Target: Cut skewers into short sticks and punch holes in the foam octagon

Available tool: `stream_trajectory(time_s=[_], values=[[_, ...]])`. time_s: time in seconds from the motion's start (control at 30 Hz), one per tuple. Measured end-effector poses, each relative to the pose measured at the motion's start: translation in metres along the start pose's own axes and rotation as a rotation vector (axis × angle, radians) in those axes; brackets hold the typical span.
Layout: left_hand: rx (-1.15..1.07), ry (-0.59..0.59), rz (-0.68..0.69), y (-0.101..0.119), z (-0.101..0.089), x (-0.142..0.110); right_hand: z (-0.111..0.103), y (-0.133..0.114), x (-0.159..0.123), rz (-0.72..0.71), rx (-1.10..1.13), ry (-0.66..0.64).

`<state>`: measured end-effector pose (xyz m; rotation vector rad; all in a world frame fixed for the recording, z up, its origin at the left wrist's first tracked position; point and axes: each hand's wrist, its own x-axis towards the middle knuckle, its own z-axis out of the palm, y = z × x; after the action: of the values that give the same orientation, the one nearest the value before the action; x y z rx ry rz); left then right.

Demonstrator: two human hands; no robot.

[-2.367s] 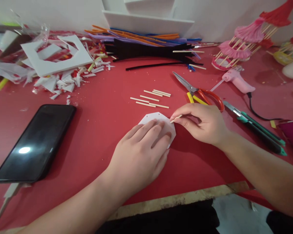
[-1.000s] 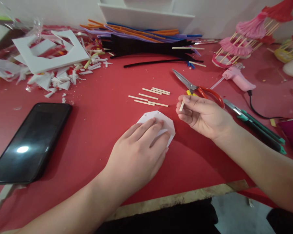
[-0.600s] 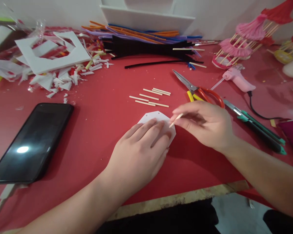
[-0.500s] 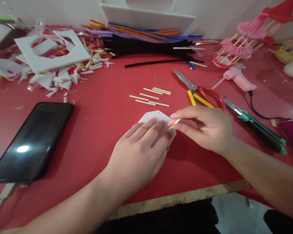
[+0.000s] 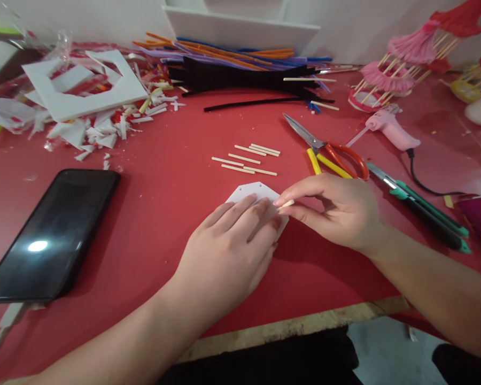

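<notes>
My left hand [image 5: 228,251] lies flat with fingers stretched over a small white polygon-shaped foam piece [image 5: 256,191] on the red table [image 5: 164,176]. My right hand [image 5: 336,211] pinches a short wooden stick [image 5: 286,204] between thumb and forefinger, its tip at the right edge of the white piece, close to my left fingertips. Several more short wooden sticks [image 5: 246,159] lie loose on the table just behind the white piece.
Red and yellow scissors [image 5: 324,152], a pink glue gun [image 5: 390,131] with black cord and a green-black utility knife [image 5: 420,208] lie to the right. A black phone [image 5: 52,232] lies left. White foam scraps [image 5: 88,107], pipe cleaners [image 5: 240,72] and pink tasselled stick models [image 5: 401,64] sit at the back.
My right hand lifted the stick off the white piece toward the scissors, then brought it back down to the piece's right edge. My left hand stayed pressed on the piece.
</notes>
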<state>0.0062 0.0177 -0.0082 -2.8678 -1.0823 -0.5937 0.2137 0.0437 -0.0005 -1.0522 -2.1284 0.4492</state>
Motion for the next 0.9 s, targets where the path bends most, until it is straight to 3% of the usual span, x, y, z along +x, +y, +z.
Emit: stream_trajectory(time_s=[0.13, 0.37, 0.9], values=[[0.008, -0.006, 0.001, 0.000, 0.000, 0.000, 0.000, 0.001, 0.000, 0.017, 0.051, 0.002], [0.022, -0.039, -0.006, 0.000, -0.002, 0.001, 0.005, 0.011, 0.000, 0.223, 0.294, 0.119], [0.007, -0.033, 0.000, -0.001, -0.001, 0.000, 0.003, 0.015, 0.001, 0.210, 0.164, 0.021]])
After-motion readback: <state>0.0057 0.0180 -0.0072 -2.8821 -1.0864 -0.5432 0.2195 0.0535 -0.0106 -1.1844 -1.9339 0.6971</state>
